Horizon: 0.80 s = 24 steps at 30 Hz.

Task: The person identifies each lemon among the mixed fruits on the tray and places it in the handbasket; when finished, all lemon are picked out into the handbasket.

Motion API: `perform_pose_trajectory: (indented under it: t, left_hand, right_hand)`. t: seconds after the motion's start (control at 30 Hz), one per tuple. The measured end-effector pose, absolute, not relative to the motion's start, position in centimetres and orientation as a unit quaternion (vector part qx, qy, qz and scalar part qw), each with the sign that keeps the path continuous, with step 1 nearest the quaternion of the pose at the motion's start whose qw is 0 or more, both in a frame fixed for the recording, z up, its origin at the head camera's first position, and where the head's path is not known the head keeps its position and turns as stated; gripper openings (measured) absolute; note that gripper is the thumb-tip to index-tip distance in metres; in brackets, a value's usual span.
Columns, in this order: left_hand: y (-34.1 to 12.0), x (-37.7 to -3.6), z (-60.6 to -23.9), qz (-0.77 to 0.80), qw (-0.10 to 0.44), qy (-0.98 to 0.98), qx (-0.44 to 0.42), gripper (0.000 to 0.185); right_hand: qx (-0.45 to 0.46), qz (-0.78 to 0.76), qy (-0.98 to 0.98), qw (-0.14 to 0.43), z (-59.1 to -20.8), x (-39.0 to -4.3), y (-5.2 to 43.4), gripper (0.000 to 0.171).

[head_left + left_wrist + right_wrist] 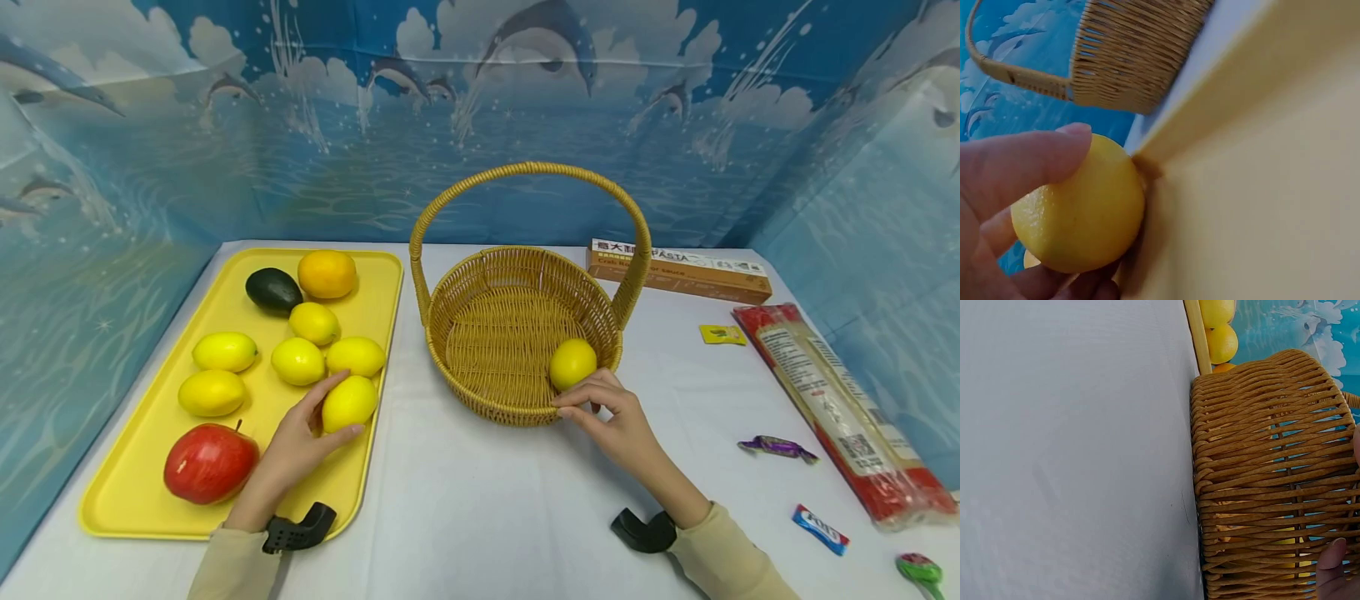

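While left hand (pixel 296 446) grips lemon (pixel 349 403) near tray edge (pixel 372 454)

A red apple (pixel 210 461), an avocado (pixel 273 289) and an orange (pixel 327 273) lie apart on the yellow tray. At the table's far right sit a pasta box (pixel 678 270), a long red-edged noodle packet (pixel 840 408), a small yellow sachet (pixel 722 334) and wrapped candies (purple (pixel 776 447), blue-and-red (pixel 821 528)), plus a green lollipop (pixel 921 570).

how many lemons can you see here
7. Six on the yellow tray: five loose in a cluster, one gripped by the left hand at the tray's right edge. One in the basket by the right hand.
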State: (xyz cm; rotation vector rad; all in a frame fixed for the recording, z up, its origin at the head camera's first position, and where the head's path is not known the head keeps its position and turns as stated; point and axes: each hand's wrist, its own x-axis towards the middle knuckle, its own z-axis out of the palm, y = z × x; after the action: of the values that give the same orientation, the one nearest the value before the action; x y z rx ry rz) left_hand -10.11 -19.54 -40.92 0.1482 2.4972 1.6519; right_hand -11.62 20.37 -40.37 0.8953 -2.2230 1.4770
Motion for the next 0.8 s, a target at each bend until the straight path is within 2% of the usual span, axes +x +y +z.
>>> perform_pose_trajectory:
  t: [0.13, 0.27, 0.53, 0.8]
  left_hand:
    - [-19.9, -9.9, -40.2, 0.601, 0.113, 0.790, 0.029, 0.071]
    - [-19.9, -9.5, -38.7, 0.660, 0.148, 0.736, 0.025, 0.067]
    - [-16.2, -10.3, -33.9, 0.722, 0.185, 0.654, 0.132, 0.063]
    - [-9.1, -14.5, -31.9, 0.701, 0.237, 0.629, 0.236, 0.067]
  right_hand:
    - [0.309, 0.518, -0.782, 0.159, -40.0, -11.4, 20.3, 0.016]
    - [0.301, 0.515, -0.788, 0.150, -40.4, -11.5, 20.5, 0.027]
    - [0.310, 0.521, -0.780, 0.152, -40.9, -11.7, 20.9, 0.021]
    - [0.312, 0.529, -0.776, 0.146, -40.9, -11.8, 20.8, 0.019]
